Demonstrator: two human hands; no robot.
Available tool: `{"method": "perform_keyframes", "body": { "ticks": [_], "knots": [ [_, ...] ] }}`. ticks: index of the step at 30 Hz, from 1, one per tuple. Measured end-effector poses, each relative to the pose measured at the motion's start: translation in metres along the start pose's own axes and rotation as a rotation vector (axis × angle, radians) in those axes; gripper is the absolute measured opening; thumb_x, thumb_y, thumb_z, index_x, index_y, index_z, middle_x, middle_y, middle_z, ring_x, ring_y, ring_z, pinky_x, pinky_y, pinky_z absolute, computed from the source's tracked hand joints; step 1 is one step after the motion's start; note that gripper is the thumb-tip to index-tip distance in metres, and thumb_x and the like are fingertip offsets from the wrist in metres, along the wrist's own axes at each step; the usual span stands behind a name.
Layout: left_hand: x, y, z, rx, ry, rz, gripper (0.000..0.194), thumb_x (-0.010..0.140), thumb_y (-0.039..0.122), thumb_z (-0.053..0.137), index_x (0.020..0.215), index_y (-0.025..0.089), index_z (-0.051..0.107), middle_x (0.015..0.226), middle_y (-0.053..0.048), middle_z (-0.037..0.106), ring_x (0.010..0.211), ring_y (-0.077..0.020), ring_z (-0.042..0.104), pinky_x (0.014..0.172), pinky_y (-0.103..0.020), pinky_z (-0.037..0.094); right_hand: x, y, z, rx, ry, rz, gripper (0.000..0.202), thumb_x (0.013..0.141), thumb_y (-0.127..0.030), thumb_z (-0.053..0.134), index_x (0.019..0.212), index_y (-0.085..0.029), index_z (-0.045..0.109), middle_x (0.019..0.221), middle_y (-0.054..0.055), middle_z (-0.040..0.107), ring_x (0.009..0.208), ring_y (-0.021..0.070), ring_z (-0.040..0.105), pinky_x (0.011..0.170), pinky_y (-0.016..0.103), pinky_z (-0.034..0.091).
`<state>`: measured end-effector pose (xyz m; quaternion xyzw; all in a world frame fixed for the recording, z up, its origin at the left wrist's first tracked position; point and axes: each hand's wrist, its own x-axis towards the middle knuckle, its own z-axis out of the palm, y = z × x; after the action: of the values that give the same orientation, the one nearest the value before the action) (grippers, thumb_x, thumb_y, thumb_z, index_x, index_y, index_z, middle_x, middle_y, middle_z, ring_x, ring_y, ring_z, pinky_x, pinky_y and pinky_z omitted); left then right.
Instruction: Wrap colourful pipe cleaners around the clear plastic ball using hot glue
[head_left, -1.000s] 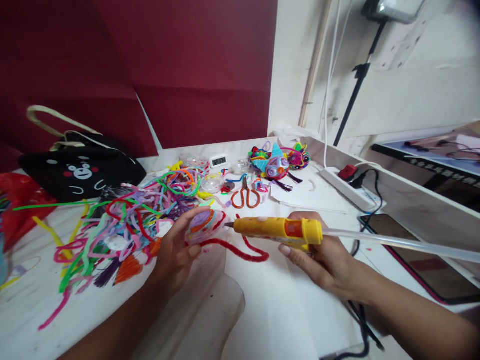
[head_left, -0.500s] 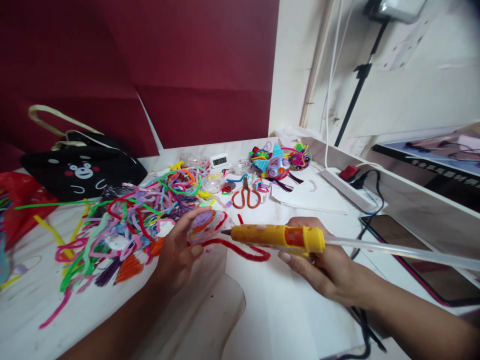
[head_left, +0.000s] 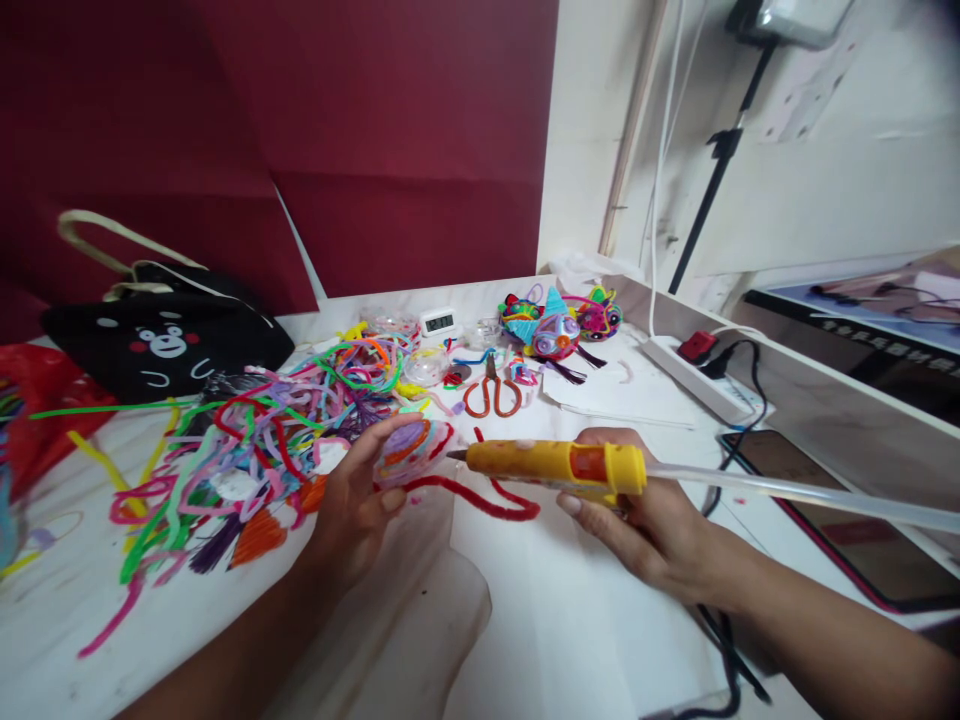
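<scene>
My left hand (head_left: 364,495) grips a clear ball (head_left: 412,450) partly covered with lilac, orange and blue pipe cleaner. From that ball a long red pipe cleaner (head_left: 487,505) trails to the right and bends back in a loop. My right hand (head_left: 645,510) is wrapped round a yellow hot glue gun (head_left: 555,468), whose dark nozzle points left, close to the ball's right side. Whether the nozzle touches the ball I cannot tell. A clear glue stick (head_left: 787,495) sticks out from the back of the gun.
Tangled pipe cleaners (head_left: 277,430) heap at left. Orange-handled scissors (head_left: 493,390) lie beyond my hands, near finished colourful balls (head_left: 551,330). A small digital clock (head_left: 439,323) stands behind. At right are a power strip (head_left: 701,375), a phone (head_left: 840,520) and cables. A black bag (head_left: 165,345) sits far left.
The glue gun has shifted very slightly, its nozzle a little higher and further right. My left hand and the ball stay almost in place.
</scene>
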<state>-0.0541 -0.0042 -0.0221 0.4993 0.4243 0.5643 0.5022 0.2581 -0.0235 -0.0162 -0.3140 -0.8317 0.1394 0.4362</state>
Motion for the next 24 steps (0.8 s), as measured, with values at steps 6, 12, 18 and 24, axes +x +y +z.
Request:
{"method": "perform_keyframes", "body": {
  "ticks": [6,12,18,24],
  "knots": [
    [-0.001,0.002,0.001,-0.027,0.013,0.026,0.057,0.065,0.022,0.092,0.12,0.035,0.087,0.13,-0.003,0.082,0.119,-0.0303,0.078,0.083,-0.027,0.063,-0.003,0.005,0.002,-0.02,0.045,0.035,0.02,0.103,-0.027,0.067,0.122,-0.029,0.06,0.121,0.01,0.075,0.096,0.0299,0.077,0.077,0.044,0.067],
    [-0.002,0.002,-0.001,-0.018,-0.008,-0.004,0.06,0.067,0.018,0.087,0.124,0.034,0.085,0.134,-0.002,0.082,0.117,-0.0303,0.079,0.087,-0.03,0.064,0.0,0.007,0.002,0.012,0.044,0.071,0.014,0.102,-0.026,0.066,0.115,-0.023,0.061,0.114,0.009,0.072,0.08,0.0208,0.069,0.066,0.035,0.059],
    [-0.002,0.003,0.001,-0.009,0.051,0.062,0.058,0.065,0.018,0.086,0.121,0.03,0.086,0.132,-0.004,0.082,0.103,-0.0259,0.078,0.059,-0.022,0.052,0.011,0.011,-0.001,0.327,0.081,0.431,0.028,0.098,-0.042,0.077,0.112,-0.025,0.06,0.086,0.001,0.065,0.067,0.0168,0.058,0.055,0.029,0.048],
    [0.002,0.008,0.0,0.014,0.123,0.103,0.059,0.059,0.017,0.084,0.116,0.032,0.087,0.118,-0.001,0.083,0.071,-0.0161,0.067,0.053,-0.023,0.05,0.032,0.008,-0.008,0.726,-0.134,0.716,0.042,0.083,-0.045,0.088,0.103,-0.024,0.058,0.085,-0.002,0.065,0.053,0.0094,0.049,0.047,0.025,0.036]
  ]
}}
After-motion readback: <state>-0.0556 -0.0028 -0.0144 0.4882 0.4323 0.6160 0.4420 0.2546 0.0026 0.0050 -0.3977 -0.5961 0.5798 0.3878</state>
